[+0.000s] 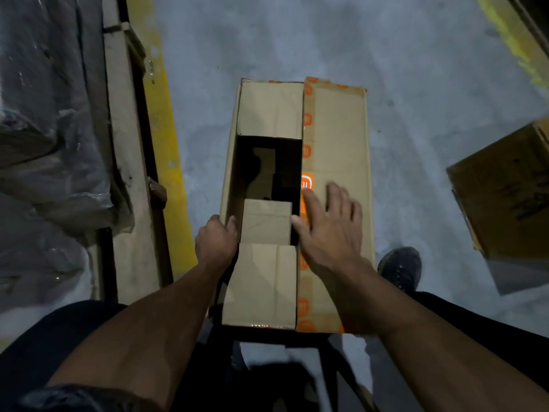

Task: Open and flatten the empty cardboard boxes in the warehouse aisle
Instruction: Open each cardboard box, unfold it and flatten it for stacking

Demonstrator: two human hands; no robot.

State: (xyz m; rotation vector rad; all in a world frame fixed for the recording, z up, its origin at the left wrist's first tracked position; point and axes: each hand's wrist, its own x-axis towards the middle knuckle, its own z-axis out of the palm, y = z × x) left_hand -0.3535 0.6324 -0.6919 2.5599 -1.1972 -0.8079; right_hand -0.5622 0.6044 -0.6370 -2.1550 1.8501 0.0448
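**Head view: hands at the near end of a half-open box**

Left hand point(215, 240) grips the left wall of the cardboard box point(335, 135) on the floor point(297, 40); its long axis runs away from the person. Right hand point(328, 224) lies with fingers spread on the taped right flap point(338, 162), the nearer hand to lift it.

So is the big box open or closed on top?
Partly open. The box has its right long flap lying flat, while the left side shows a dark gap between two short flaps.
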